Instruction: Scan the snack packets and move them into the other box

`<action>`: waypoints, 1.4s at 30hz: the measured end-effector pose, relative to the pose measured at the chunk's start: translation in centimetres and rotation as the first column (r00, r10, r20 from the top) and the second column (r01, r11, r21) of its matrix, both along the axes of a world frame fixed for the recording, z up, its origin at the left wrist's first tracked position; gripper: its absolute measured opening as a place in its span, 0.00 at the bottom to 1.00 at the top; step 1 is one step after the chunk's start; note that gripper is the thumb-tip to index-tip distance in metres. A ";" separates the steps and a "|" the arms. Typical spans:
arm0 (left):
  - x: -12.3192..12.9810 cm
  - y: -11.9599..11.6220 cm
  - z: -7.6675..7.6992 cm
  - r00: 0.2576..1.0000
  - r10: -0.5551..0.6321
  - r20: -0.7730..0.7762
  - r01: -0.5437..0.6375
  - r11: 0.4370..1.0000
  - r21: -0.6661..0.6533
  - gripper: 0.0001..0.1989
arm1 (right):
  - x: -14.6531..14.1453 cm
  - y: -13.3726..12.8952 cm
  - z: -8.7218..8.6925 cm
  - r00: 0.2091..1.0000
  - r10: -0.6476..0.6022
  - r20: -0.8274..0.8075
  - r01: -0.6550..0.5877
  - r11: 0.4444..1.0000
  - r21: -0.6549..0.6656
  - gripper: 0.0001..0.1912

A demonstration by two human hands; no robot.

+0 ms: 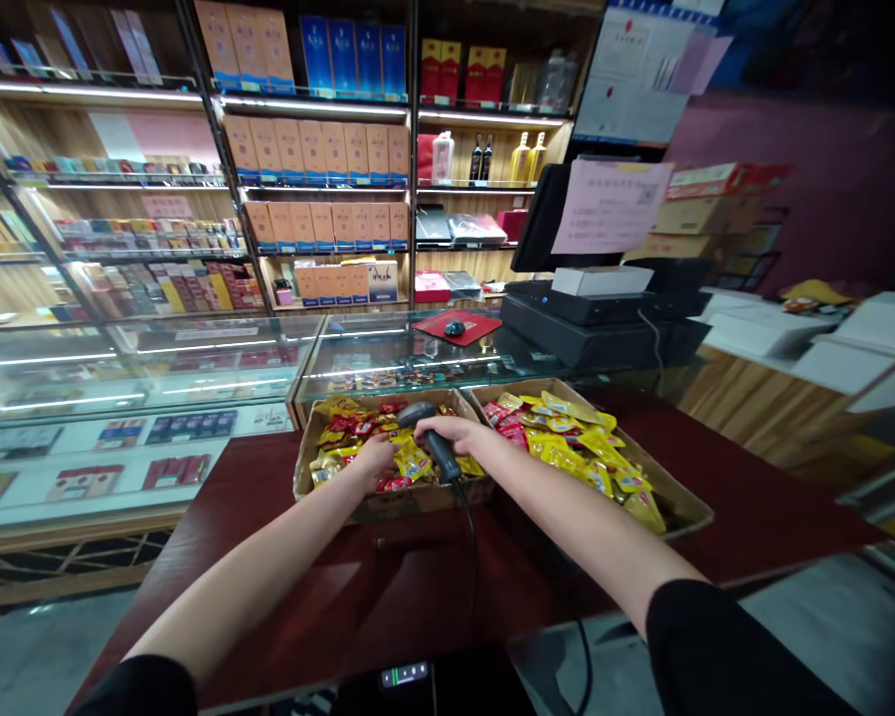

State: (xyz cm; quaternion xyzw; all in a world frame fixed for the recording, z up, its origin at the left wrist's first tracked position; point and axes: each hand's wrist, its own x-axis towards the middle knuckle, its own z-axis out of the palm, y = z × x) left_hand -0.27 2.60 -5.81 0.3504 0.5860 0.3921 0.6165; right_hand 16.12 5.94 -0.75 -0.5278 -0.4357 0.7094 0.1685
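Note:
My right hand [451,432] is wrapped round the handle of a black handheld barcode scanner [443,459]. Its head points left, above the left cardboard box [358,505], and a cable hangs from the handle. Over the same box, my left hand [377,461] has its fingers closed at a small snack packet among the others; the fingertips are partly hidden. Yellow, red and gold snack packets [347,423] fill this box. Beside it, a second open box [692,512] holds more yellow and red packets [567,452], below my right forearm.
Both boxes stand on a dark red table [283,587]. Behind are a glass display counter [261,368], a mouse [454,328] on a red mat [484,324], and a monitor [541,219] on black equipment. Shelves of boxed goods [317,227] line the back wall.

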 end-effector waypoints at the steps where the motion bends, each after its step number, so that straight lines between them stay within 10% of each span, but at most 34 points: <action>1: 0.1 -0.2 0.0 0.998 0.056 -0.035 -0.055 0.998 0.036 0.28 | 0.1 -0.2 0.3 1.000 -0.017 -0.011 0.017 1.000 0.009 0.07; 12: 1.6 -2.2 1.8 0.906 0.407 0.114 -0.420 0.842 0.338 0.30 | -0.5 -4.5 3.4 0.956 -0.252 -0.148 0.282 0.931 0.233 0.02; 19: 1.7 -1.6 3.1 0.891 0.109 0.442 -0.175 0.978 0.111 0.14 | -0.1 -6.6 2.2 0.868 -0.320 -0.380 0.464 0.797 0.387 0.12; 25: 0.0 -0.5 2.6 0.904 0.020 0.427 -0.038 0.999 0.034 0.12 | 0.8 -7.4 0.9 0.891 -0.264 -0.369 0.402 0.837 0.372 0.13; 35: -0.3 1.1 2.9 0.869 -0.012 0.495 -0.120 0.965 0.235 0.14 | 0.5 -10.1 0.0 0.874 -0.364 -0.323 0.482 0.738 0.472 0.14; 42: -0.8 2.2 2.6 0.868 -0.063 0.492 -0.101 0.949 0.299 0.18 | -1.3 -15.2 -1.8 0.942 -0.312 -0.125 0.324 0.744 0.585 0.15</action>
